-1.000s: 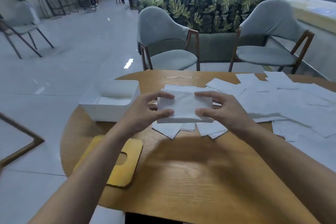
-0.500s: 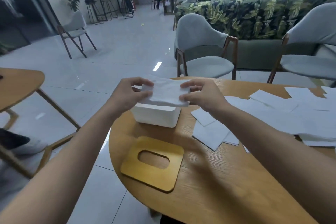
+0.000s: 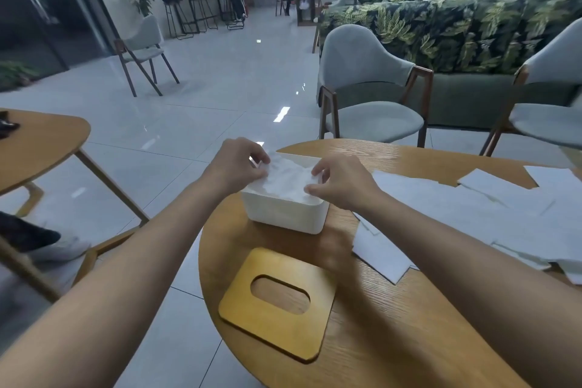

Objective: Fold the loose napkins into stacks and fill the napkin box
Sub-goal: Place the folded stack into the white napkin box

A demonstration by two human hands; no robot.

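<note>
Filling step. My left hand (image 3: 234,167) and right hand (image 3: 341,184) pinch stack (image 3: 288,178) ends, fingers (image 3: 318,169) curled, at box (image 3: 283,216) mouth, frame centre. Next, I judge: seat stack flat, release, fetch napkins (image 3: 472,208) at right.

Both forearms are shown bare to the lower edge of the view; the left hand (image 3: 236,167) and right hand (image 3: 341,187) are likewise uncovered.

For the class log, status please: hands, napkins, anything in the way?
Both left hand and right hand pinch the napkin stack. Stack at mouth of white box. Wooden lid off, beside box; nothing blocks.
</note>
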